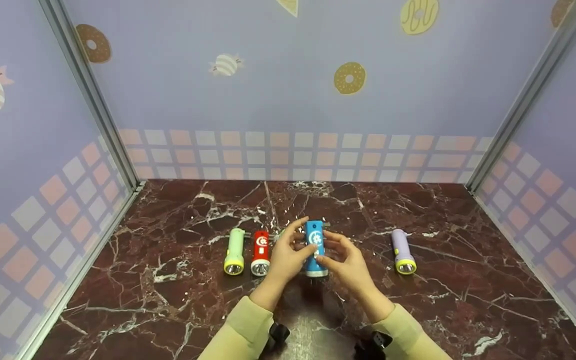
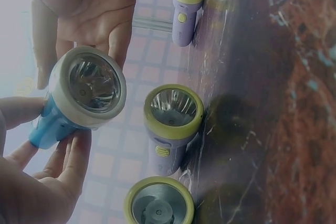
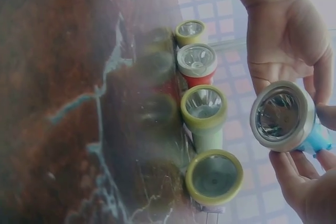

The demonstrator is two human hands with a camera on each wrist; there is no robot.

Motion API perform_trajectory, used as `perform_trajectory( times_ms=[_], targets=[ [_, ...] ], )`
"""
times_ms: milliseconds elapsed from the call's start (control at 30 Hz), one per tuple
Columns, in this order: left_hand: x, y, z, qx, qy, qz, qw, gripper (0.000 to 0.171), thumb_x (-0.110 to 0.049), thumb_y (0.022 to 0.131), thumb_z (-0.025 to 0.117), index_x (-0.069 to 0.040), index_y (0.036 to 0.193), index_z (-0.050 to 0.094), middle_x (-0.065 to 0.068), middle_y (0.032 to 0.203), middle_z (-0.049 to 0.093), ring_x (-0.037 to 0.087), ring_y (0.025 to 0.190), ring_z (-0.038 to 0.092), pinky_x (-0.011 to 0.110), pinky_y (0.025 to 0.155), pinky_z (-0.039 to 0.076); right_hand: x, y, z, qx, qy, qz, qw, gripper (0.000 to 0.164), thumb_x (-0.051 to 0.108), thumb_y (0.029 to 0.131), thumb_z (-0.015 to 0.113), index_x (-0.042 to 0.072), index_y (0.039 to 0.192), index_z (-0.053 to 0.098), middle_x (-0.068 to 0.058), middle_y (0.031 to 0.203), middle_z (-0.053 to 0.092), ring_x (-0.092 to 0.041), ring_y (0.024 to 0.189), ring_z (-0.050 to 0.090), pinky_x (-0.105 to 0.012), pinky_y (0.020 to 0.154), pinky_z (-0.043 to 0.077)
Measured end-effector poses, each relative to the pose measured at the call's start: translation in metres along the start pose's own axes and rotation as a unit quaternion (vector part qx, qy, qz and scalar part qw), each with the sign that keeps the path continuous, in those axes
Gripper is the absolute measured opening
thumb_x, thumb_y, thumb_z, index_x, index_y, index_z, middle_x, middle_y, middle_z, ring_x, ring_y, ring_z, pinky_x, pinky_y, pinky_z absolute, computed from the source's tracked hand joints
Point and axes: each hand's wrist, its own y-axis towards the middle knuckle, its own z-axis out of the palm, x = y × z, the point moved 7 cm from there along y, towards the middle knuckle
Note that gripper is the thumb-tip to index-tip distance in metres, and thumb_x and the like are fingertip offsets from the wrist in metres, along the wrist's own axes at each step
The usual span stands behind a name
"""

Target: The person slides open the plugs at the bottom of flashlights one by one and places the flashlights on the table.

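Observation:
A blue flashlight (image 1: 314, 250) with a white lens rim is raised above the tabletop, lens end toward me. My left hand (image 1: 289, 252) grips its left side, thumb across the front. From the other side my right hand (image 1: 350, 265) pinches it, with its thumb low on the front face. A red flashlight (image 1: 260, 245) stands just left of the left hand, beside a green flashlight (image 1: 236, 245). Another green flashlight (image 3: 209, 137) is mostly hidden behind the hands in the head view; so is a purple flashlight (image 2: 167, 156).
Farther right, a second purple flashlight (image 1: 401, 245) rests on the dark red marbled tabletop (image 1: 468, 280). Purple patterned panels (image 1: 293, 100) close off the back and both sides, with metal strips (image 1: 93, 100) at the corners.

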Motion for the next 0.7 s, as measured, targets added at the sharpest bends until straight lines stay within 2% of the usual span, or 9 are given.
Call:
perform_trajectory(
  times_ms=[133,333,567,700],
  targets=[
    [0.0025,0.0014,-0.0028,-0.003,-0.005,-0.022,0.9997,0.064,-0.002,0.084,0.078,-0.006,0.145,0.055,0.028,0.115,0.068,0.026,0.089,0.072,0.03,0.076,0.061,0.0003,-0.0006,0.0015,0.028,0.0,0.012,1.0,0.058,-0.002,0.089,0.073,-0.006,0.143,0.051,-0.033,0.13,0.063,-0.043,0.114,0.068,-0.026,0.091,0.058],
    [0.0051,0.0029,-0.0088,-0.017,-0.006,-0.04,0.999,0.065,-0.003,0.085,0.077,-0.006,0.145,0.054,0.029,0.113,0.067,0.022,0.083,0.07,0.036,0.074,0.063,-0.002,-0.0012,0.0048,0.057,0.01,0.021,0.998,0.06,-0.001,0.089,0.073,-0.008,0.144,0.049,-0.037,0.133,0.06,-0.045,0.114,0.068,-0.028,0.089,0.06],
    [0.005,0.0036,-0.0099,-0.022,-0.008,-0.039,0.9989,0.065,-0.001,0.083,0.076,-0.002,0.144,0.053,0.03,0.113,0.066,0.021,0.083,0.07,0.035,0.073,0.063,-0.0017,-0.0023,0.0052,0.059,-0.006,0.026,0.998,0.06,0.001,0.089,0.073,-0.007,0.143,0.05,-0.037,0.132,0.061,-0.044,0.114,0.068,-0.028,0.087,0.06],
    [0.0049,0.0035,-0.0087,-0.022,-0.005,-0.044,0.9987,0.064,0.0,0.082,0.076,-0.002,0.143,0.055,0.031,0.112,0.066,0.022,0.081,0.07,0.035,0.071,0.063,-0.0015,-0.0025,0.0046,0.059,-0.01,0.031,0.998,0.06,0.001,0.089,0.073,-0.008,0.144,0.049,-0.037,0.132,0.061,-0.044,0.114,0.069,-0.029,0.087,0.061]
  ],
)
